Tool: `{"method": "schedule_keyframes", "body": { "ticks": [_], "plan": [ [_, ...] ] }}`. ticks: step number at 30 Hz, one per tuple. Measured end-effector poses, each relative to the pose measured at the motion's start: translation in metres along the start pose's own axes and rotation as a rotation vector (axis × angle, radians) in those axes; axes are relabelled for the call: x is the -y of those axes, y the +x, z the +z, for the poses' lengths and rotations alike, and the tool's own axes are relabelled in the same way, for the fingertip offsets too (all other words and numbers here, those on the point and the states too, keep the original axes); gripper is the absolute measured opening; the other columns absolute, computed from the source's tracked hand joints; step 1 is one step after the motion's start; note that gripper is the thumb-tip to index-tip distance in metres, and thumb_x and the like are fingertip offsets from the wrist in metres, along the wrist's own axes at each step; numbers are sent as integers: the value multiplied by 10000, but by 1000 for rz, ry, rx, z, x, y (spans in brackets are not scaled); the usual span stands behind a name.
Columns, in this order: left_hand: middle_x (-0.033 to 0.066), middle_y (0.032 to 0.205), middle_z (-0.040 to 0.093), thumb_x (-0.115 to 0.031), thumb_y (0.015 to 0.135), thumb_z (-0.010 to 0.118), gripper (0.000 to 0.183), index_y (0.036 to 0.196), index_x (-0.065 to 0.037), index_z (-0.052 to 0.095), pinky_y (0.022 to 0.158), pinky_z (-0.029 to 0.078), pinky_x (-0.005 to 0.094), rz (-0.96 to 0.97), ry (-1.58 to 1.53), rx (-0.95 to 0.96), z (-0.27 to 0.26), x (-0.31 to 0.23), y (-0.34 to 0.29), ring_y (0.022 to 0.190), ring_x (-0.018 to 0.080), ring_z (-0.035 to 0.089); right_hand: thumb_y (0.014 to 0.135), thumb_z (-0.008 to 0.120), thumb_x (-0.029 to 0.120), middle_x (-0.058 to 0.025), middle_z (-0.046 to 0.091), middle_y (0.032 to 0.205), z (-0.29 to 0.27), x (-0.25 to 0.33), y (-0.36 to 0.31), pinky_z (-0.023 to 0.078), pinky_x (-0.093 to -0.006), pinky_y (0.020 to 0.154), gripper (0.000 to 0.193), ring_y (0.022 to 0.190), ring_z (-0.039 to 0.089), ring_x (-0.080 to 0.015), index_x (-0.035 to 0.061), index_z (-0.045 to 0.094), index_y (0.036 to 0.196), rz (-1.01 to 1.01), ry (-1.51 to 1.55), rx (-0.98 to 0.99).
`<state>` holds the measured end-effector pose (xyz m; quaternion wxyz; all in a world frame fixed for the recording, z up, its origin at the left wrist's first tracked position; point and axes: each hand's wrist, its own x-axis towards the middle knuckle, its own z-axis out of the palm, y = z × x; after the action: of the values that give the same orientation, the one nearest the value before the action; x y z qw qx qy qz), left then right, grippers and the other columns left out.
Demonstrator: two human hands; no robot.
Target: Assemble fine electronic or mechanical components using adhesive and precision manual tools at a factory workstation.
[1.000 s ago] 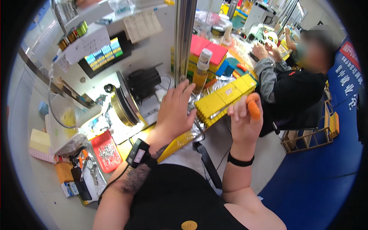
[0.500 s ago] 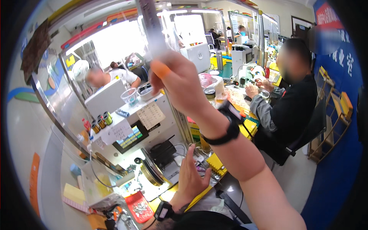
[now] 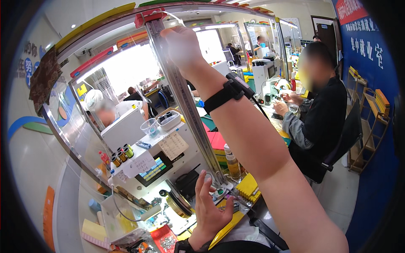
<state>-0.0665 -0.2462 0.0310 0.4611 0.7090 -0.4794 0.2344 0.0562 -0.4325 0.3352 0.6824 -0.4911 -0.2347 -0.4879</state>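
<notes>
My right hand (image 3: 182,47) is raised high at the top of an upright metal post (image 3: 185,99), just below a red fitting (image 3: 150,17). Its fingers are curled in, with an orange patch at the thumb side; blur hides whatever they may hold. Lower down, my left hand (image 3: 211,215) is open and empty, fingers stretched up and thumb apart. It is beside a white machine (image 3: 177,137) with a screen (image 3: 154,168) and a round, dark-and-gold spool-like part (image 3: 179,203). A black strap with a small device (image 3: 228,95) circles my right wrist.
A red tray of small metal pieces (image 3: 164,239) lies at lower left. Thread spools (image 3: 122,155), a clear cup (image 3: 149,126) and a white tub (image 3: 169,121) stand on the machine. Yellow bins (image 3: 249,187) lie right of the post. A co-worker (image 3: 322,114) sits at right.
My right hand has risen along the post to near its top. My left hand stays open beside the machine. The view has tilted upward, showing the red fitting.
</notes>
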Motion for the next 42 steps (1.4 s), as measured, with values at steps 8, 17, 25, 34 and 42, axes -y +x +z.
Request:
{"method": "schedule_keyframes", "body": {
  "ticks": [8, 17, 25, 34, 42],
  "plan": [
    [214, 1515, 365, -78, 739, 782, 702, 1334, -41, 412, 755, 480, 330, -40, 69, 84, -8, 2, 0, 873, 221, 555, 896, 649, 178, -53, 643, 750, -3, 9, -9, 468, -267, 533, 207, 602, 601, -125, -16, 665, 966, 77, -180, 37],
    [231, 1462, 393, -111, 776, 772, 557, 1252, -22, 495, 837, 534, 381, -53, -6, 98, -1, -1, -7, 1086, 334, 525, 949, 579, 106, -77, 621, 719, -9, 22, -8, 548, -267, 483, 174, 518, 607, -128, -42, 631, 1024, 214, 30, 77],
    [251, 1445, 394, -132, 792, 767, 520, 1231, -17, 515, 894, 554, 401, -83, -9, 113, -3, -4, -7, 1297, 435, 473, 941, 607, 115, -57, 620, 720, -5, 22, -4, 548, -276, 494, 143, 531, 598, -125, -19, 653, 960, 258, -19, 77],
    [250, 1502, 419, -49, 758, 767, 595, 1274, -45, 472, 717, 500, 290, -14, -8, 55, -8, -3, -8, 834, 199, 613, 910, 614, 140, -77, 633, 719, 5, 26, -9, 568, -325, 547, 161, 582, 625, -157, 3, 649, 834, 181, -27, 18],
    [195, 1143, 702, -196, 904, 649, 430, 1289, -37, 541, 650, 529, 290, -55, -315, 195, -88, -2, -112, 635, 225, 655, 1025, 548, 197, -47, 598, 959, -131, 118, -80, 522, -263, 588, 284, 633, 581, -121, 22, 612, 1240, 94, 462, 1248]
  ]
}}
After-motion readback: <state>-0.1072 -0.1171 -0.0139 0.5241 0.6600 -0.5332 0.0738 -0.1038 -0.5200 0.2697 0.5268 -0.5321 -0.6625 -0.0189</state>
